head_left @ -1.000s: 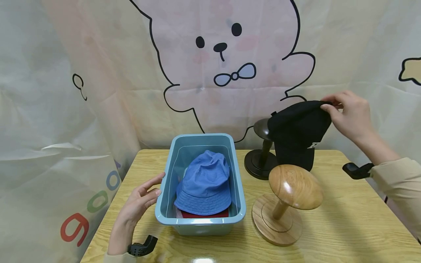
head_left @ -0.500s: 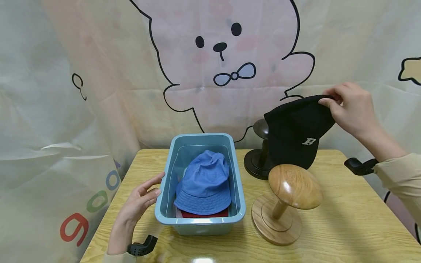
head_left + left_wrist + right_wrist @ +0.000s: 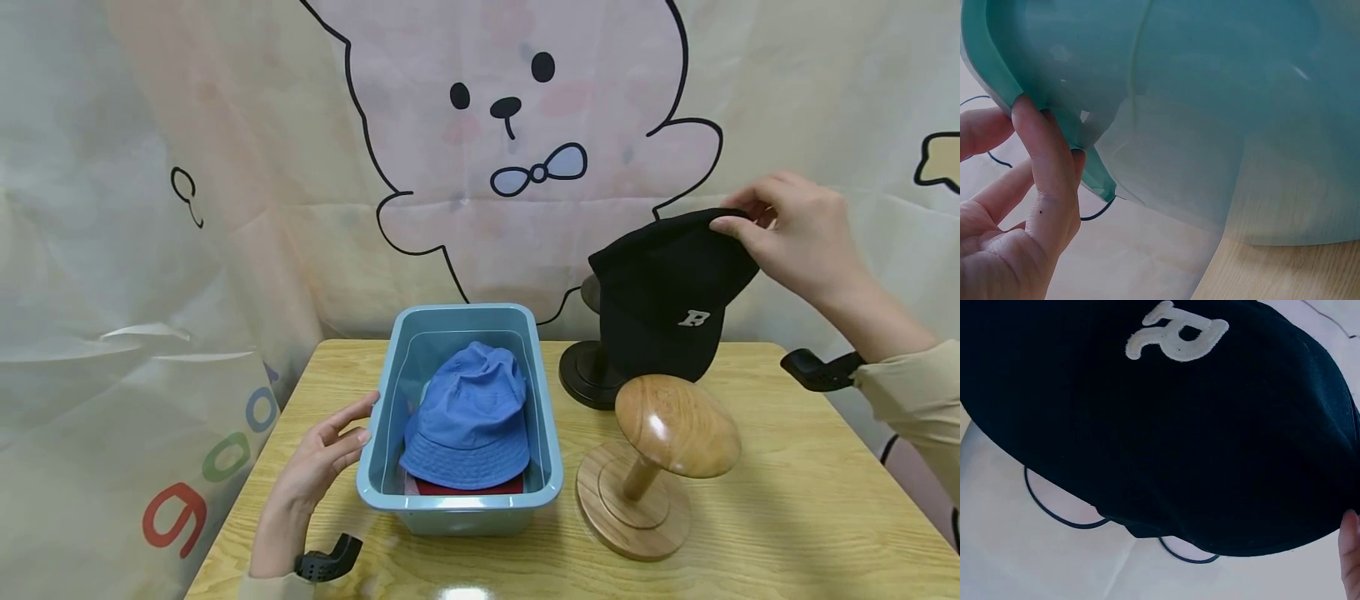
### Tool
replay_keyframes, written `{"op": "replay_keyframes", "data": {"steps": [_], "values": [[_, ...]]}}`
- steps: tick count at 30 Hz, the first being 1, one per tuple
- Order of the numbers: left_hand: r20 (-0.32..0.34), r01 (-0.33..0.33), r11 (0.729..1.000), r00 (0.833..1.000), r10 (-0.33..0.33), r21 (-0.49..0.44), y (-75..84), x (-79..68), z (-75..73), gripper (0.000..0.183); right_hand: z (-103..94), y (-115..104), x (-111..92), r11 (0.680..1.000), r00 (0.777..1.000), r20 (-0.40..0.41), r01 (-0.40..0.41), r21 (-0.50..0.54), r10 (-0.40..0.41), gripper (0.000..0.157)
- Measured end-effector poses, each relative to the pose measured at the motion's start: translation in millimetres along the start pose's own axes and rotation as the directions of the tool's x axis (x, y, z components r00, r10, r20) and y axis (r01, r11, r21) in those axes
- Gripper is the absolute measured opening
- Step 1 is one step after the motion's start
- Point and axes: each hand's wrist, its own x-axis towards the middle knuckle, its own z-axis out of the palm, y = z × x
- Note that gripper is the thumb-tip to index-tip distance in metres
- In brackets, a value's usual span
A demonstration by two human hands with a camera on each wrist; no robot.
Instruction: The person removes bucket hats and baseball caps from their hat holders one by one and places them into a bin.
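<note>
A black baseball cap (image 3: 667,292) with a white letter on its front hangs brim-down from my right hand (image 3: 802,233), whose thumb and fingers pinch its edge. Behind the cap, a dark hat stand (image 3: 592,377) is partly hidden. In the right wrist view, the cap's crown (image 3: 1166,444) fills most of the picture. My left hand (image 3: 318,458) touches the left side of a light blue plastic bin (image 3: 551,479), fingertips at its rim. The left wrist view shows those fingers (image 3: 1044,162) against the rim's underside. Inside the bin, a blue bucket hat (image 3: 468,417) lies over something red (image 3: 468,488).
A light wooden hat stand (image 3: 678,425) with a rounded top stands right of the bin, in front of the dark one. All of it is on a wooden table (image 3: 795,500). A cartoon-printed cloth (image 3: 300,167) hangs behind.
My right hand has risen and shifted slightly left with the cap, and the cap has turned so its white letter shows fully. My left hand stays at the bin's rim.
</note>
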Motion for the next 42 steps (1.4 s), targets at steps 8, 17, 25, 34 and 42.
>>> {"op": "replay_keyframes", "data": {"steps": [8,17,25,34,42], "values": [[-0.005,0.005,1.000,1.000,-0.005,-0.004,1.8,0.0,1.4,0.056,-1.0,-17,4,0.999,0.998,0.031,0.050,0.008,-0.050,0.016],[-0.015,0.015,1.000,1.000,-0.015,0.003,0.9,-0.7,0.7,0.056,-1.4,-35,6,0.993,0.993,0.043,0.113,0.026,-0.114,0.017],[-0.007,0.009,1.000,1.000,-0.009,0.000,2.1,-0.8,0.0,0.055,-0.1,-50,7,0.990,0.989,0.022,0.143,0.018,-0.144,0.016],[0.012,0.003,1.000,1.000,-0.003,0.003,1.1,-0.2,-1.8,0.055,0.5,-66,11,0.991,0.991,-0.030,0.130,0.041,-0.129,0.016],[0.018,-0.002,1.000,1.000,0.002,0.016,-0.3,0.6,-4.0,0.054,2.0,-78,17,0.986,0.989,-0.060,0.140,0.087,-0.135,0.016]]}}
